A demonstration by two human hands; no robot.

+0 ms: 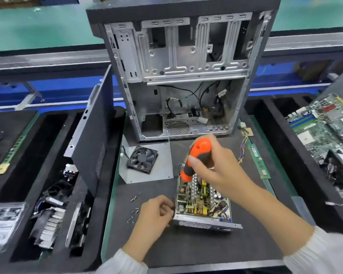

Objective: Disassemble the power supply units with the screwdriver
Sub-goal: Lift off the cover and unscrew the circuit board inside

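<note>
An opened power supply unit (203, 204) lies on the black mat, its circuit board with coils and capacitors exposed. My right hand (216, 167) grips an orange and black screwdriver (196, 155), tip down into the far left part of the board. My left hand (156, 212) has its fingers curled against the near left corner of the unit's metal case. The unit's removed cover with a black fan (143, 159) lies just behind it. Several loose screws (134, 209) lie on the mat left of my left hand.
An empty computer case (178, 76) stands upright behind the mat, its side panel (91, 131) leaning at the left. A RAM stick (258, 161) and a wire bundle (244, 143) lie to the right. A motherboard (325, 125) sits far right; foam trays (53, 194) hold parts left.
</note>
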